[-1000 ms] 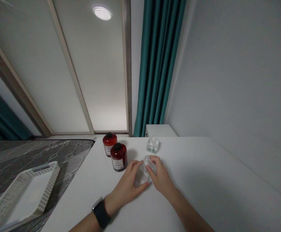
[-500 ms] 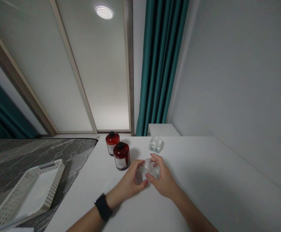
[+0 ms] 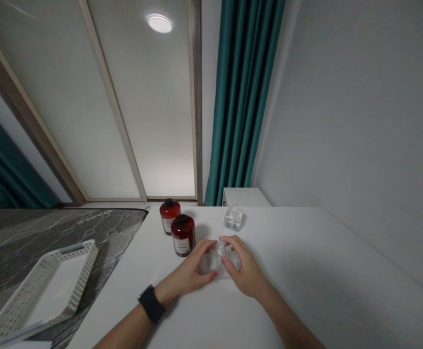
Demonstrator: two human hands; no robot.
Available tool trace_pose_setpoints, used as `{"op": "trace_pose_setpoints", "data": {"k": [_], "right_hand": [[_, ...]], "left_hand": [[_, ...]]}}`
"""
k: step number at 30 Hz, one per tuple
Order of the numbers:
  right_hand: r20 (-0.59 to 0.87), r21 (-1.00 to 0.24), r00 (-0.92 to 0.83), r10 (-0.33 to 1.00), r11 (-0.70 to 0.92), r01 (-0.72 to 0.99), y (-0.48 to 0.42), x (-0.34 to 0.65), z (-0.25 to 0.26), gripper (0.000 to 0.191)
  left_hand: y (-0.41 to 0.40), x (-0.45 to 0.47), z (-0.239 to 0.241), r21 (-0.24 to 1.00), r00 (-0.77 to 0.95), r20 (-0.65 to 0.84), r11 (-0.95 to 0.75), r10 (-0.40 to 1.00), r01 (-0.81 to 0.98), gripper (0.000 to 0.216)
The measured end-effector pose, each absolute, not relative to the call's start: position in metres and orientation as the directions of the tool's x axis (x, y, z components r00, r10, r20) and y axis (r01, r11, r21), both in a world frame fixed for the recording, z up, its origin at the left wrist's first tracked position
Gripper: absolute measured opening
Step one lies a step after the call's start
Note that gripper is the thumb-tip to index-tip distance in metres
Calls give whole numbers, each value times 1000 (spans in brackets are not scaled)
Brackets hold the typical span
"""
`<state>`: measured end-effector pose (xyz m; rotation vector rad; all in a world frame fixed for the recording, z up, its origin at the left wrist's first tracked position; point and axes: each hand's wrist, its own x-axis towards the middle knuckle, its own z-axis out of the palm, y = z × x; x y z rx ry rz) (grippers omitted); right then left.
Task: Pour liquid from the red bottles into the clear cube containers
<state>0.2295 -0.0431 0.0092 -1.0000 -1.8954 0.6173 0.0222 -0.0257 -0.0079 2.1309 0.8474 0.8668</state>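
A clear glass bottle (image 3: 215, 261) with a rounded stopper (image 3: 221, 247) stands on the white table between my hands. My left hand (image 3: 196, 271) curves round its left side, fingertips on the glass. At the top right, my right hand (image 3: 243, 266) has its thumb and fingers closed about the stopper; the exact contact is partly hidden. Just to the left are two dark red bottles with black caps and white labels, a nearer one (image 3: 182, 235) and a farther one (image 3: 169, 215). A second small clear glass bottle (image 3: 233, 219) sits behind my hands.
The white table (image 3: 305, 291) reaches a wall on the right. Down to the left, a white perforated basket (image 3: 51, 286) rests on a grey patterned surface (image 3: 124, 232). Behind the table are a white cabinet (image 3: 247, 197), a teal curtain (image 3: 245, 106) and frosted sliding doors (image 3: 153, 111).
My right hand's fingers have moved left and closed in at the stopper. My left hand has shifted slightly left along the bottle's side. The other bottles have stayed put.
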Motion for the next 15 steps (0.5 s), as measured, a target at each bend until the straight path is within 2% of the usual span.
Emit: {"op": "trace_pose_setpoints", "data": {"k": [5, 11, 15], "right_hand": [[383, -778, -359, 851, 506, 371, -42, 244, 14, 51], [242, -790, -453, 858, 445, 422, -38, 253, 12, 78], [215, -803, -448, 868, 418, 424, -36, 251, 7, 81]], "left_hand": [[-26, 17, -8, 783, 585, 261, -523, 768, 337, 72], [-26, 19, -9, 794, 560, 263, -506, 785, 337, 73], [-26, 19, -10, 773, 557, 298, -538, 775, 335, 72]]}}
